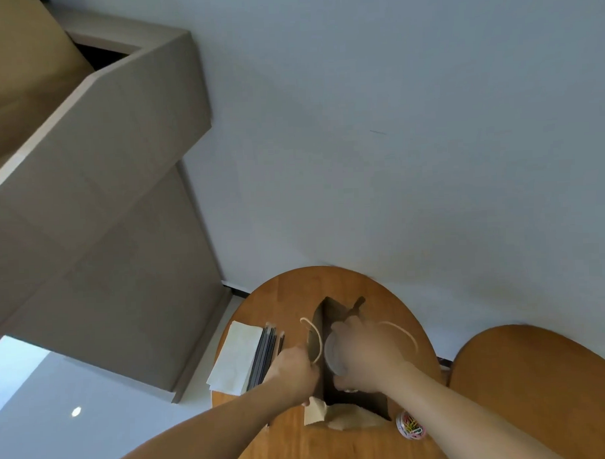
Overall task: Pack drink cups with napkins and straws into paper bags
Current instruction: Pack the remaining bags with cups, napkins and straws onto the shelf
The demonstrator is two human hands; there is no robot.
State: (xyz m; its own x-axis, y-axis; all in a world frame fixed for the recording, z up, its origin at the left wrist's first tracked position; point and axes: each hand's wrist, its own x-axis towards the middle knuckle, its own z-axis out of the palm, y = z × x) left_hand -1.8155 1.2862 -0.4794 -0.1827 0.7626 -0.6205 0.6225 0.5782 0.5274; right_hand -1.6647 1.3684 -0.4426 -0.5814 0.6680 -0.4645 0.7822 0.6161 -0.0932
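No text, label, brand, number or sign can be read anywhere. The paper bag [335,312], the cup [333,358] and the napkins [235,355] at the left are seen as plain surfaces. The small round box of paper clips [411,427] at the near right is too blurred for print to be made out.

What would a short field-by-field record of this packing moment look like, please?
surface: round wooden table
bag: paper bag, standing open
left: left hand, grip on the bag's left rim by a handle
right: right hand, grip on a lidded drink cup at the bag's mouth
napkins: napkins, white stack left of the bag
straws: straws, dark, lying against the napkins
other: tub of paper clips, near right
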